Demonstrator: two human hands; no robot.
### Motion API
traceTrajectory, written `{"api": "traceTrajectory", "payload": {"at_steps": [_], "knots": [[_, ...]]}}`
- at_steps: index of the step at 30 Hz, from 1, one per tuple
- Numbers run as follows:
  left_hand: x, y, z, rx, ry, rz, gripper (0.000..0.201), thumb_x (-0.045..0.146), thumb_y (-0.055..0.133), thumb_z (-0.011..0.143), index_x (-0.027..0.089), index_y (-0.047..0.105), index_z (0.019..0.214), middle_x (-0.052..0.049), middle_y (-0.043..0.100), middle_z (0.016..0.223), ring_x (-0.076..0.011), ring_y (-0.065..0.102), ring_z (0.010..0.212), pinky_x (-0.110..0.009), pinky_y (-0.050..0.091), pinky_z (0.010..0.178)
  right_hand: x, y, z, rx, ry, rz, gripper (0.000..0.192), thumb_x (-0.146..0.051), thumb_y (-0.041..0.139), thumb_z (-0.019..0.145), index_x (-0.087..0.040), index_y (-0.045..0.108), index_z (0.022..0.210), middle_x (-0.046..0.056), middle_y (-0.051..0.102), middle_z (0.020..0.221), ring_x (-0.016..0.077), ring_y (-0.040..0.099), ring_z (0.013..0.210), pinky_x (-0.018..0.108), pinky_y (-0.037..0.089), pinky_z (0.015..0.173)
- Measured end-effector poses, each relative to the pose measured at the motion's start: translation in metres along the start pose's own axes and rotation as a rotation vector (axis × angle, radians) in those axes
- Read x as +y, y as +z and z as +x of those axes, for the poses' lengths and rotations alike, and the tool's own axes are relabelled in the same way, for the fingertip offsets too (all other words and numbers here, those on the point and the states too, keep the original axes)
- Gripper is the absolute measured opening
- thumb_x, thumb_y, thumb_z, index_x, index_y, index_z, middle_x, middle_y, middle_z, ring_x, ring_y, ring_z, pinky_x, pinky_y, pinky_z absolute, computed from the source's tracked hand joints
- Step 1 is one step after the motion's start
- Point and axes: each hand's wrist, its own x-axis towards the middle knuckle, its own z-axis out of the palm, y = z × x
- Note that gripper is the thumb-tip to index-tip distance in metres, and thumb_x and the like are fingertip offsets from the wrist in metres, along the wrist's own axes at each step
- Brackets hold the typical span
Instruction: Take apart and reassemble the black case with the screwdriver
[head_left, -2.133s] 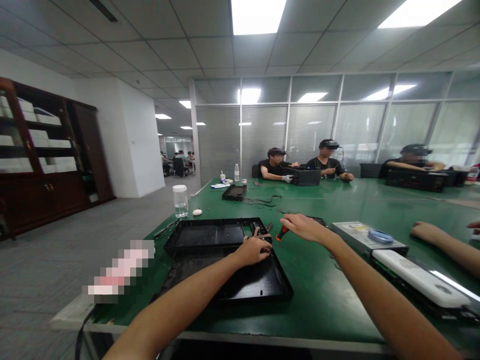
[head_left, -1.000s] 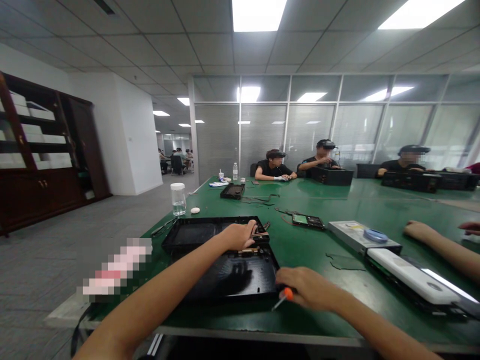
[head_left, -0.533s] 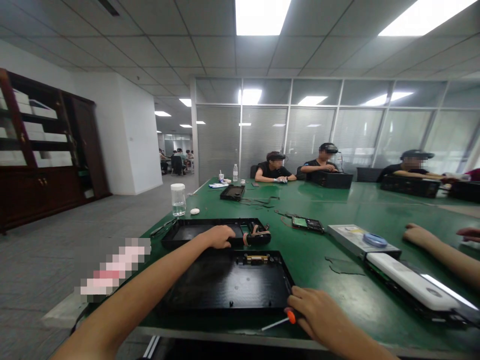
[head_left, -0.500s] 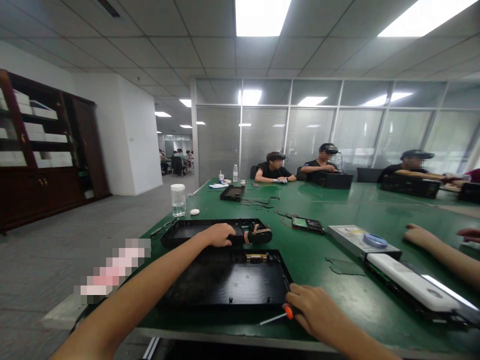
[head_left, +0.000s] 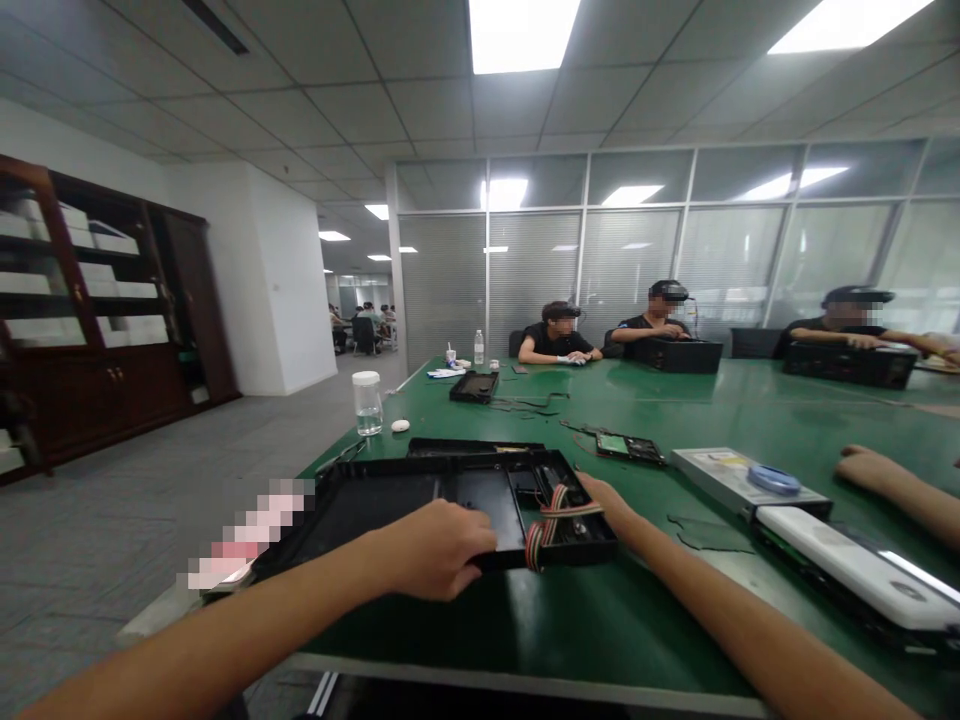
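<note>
Gripping black case shell [head_left: 420, 500] both sides: left hand [head_left: 435, 548] clenched on near rim, right hand [head_left: 609, 503] grasping far end; ribbon cable [head_left: 547, 512] inside.

Left hand [head_left: 435, 548] grips the black tray's [head_left: 390, 500] near edge; right hand [head_left: 604, 500] touches its ribbon cable [head_left: 551, 508].

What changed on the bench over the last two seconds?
The right hand let go of the orange screwdriver, now out of view, and moved to the right end of the black tray by the ribbon cable. The left hand took its near edge, and the tray came nearer. The glass jar and circuit board stayed put.
</note>
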Motion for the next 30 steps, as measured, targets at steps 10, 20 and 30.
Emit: {"api": "traceTrajectory", "payload": {"at_steps": [10,20,30], "knots": [[0.005,0.049,0.002,-0.121,0.023,-0.058,0.019,0.029,0.061,0.073,0.019,0.058,0.089,-0.004,0.061,0.086,-0.0201,0.059,0.078,-0.027,0.046,0.065,0.068,-0.039,-0.016,-0.053,0.59,-0.503,0.028,-0.03,0.04,0.086,-0.018,0.064,0.092,0.013,0.065,0.088,0.0249,0.061,0.082,0.032,0.043,0.066],[-0.094,0.079,0.056,0.108,-0.325,0.066,0.036,0.043,0.045,0.083,0.015,0.052,0.105,-0.012,0.057,0.102,-0.0248,0.053,0.096,-0.033,0.043,0.078,-0.002,0.002,0.002,-0.125,0.495,-0.302,0.037,-0.045,0.036,0.084,-0.021,0.065,0.087,0.009,0.067,0.086,0.022,0.061,0.081,0.027,0.041,0.065],[-0.107,0.094,0.065,-0.128,-0.356,0.079,0.024,0.03,0.057,0.076,0.017,0.055,0.095,-0.01,0.061,0.088,-0.0223,0.06,0.081,-0.029,0.046,0.067,0.011,-0.011,-0.007,-0.203,0.537,-0.424,0.034,-0.04,0.041,0.082,-0.017,0.067,0.084,0.014,0.066,0.086,0.0249,0.062,0.083,0.032,0.042,0.068]]}}
